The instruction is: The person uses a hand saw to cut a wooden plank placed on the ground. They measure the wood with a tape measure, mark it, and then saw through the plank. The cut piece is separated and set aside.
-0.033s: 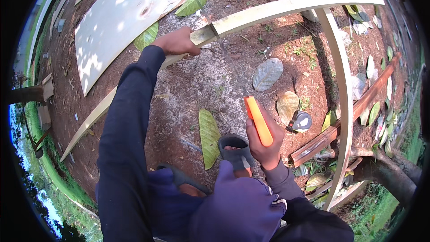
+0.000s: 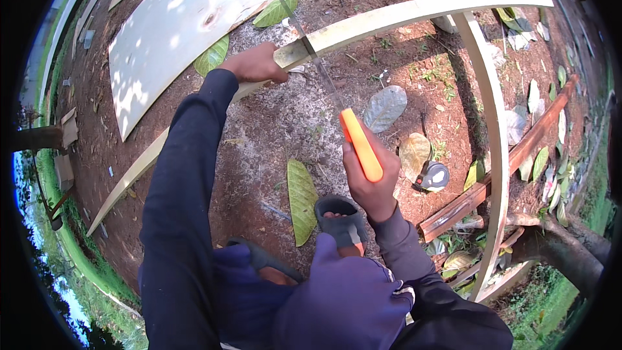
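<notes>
My left hand (image 2: 256, 63) grips a long pale timber strip (image 2: 363, 26), its fingers wrapped round it just left of where a saw blade crosses. My right hand (image 2: 376, 178) is closed on the orange handle of a handsaw (image 2: 356, 138); the thin blade runs up and away from it, sitting in or on the timber close beside my left fingers. A second pale timber (image 2: 486, 91) runs front to back on the right, under the far part of the strip. A black and grey tape measure (image 2: 435, 177) lies on the ground right of my right hand.
A pale plywood sheet (image 2: 155, 45) lies at the upper left on dirt strewn with leaves (image 2: 302, 201). At the right are a reddish board (image 2: 537, 134) and a thick branch (image 2: 570, 256). My sandalled foot (image 2: 338, 220) is below my hands; a dark post (image 2: 35, 136) shows at far left.
My right hand and the saw have moved forward and slightly left, pushing the blade further across the timber. My left hand is nearly where it was, on the timber.
</notes>
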A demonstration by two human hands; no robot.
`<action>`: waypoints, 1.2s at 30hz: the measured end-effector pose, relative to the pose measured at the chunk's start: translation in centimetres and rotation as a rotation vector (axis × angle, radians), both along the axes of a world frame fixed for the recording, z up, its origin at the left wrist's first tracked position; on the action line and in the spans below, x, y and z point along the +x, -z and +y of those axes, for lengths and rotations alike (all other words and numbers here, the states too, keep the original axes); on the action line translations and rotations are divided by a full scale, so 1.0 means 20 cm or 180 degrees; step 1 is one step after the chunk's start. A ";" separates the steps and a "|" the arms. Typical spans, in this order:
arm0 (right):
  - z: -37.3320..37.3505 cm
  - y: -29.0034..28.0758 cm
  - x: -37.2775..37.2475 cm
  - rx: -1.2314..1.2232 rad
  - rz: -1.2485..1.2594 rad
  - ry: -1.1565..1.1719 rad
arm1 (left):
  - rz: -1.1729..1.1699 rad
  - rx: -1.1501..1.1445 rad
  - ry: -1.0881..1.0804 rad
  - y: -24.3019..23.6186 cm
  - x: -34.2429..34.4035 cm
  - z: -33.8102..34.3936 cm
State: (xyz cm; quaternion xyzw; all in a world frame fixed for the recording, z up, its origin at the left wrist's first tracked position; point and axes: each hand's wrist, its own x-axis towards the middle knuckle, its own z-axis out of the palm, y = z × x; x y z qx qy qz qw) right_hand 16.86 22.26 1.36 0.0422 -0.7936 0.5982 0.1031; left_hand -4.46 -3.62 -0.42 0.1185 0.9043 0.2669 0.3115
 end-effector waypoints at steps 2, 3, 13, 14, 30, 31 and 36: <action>-0.15 0.01 -0.31 -0.0203 0.0446 0.0083 | -0.0139 0.0004 0.0048 -0.04 -0.03 0.02; -0.18 -0.01 -0.36 -0.0230 0.0360 0.0018 | -0.0122 -0.0021 -0.0018 -0.02 -0.01 0.00; -0.09 0.04 -0.01 0.0019 0.0095 0.0109 | 0.2235 -0.1236 -0.0610 0.21 0.48 0.22; -0.09 0.07 0.01 0.0054 0.0145 0.0079 | 0.2332 -0.1385 -0.0674 0.22 0.52 0.25; 0.20 -0.10 0.49 0.0483 -0.0432 -0.0042 | -0.0383 0.0067 -0.0244 0.01 0.20 -0.01; 0.23 -0.10 0.57 0.0833 -0.0247 -0.0167 | -0.0393 -0.0039 -0.0335 0.02 0.22 0.00; 0.12 -0.14 0.42 0.0512 -0.0311 -0.0107 | 0.0232 -0.0467 -0.0297 0.01 0.34 -0.01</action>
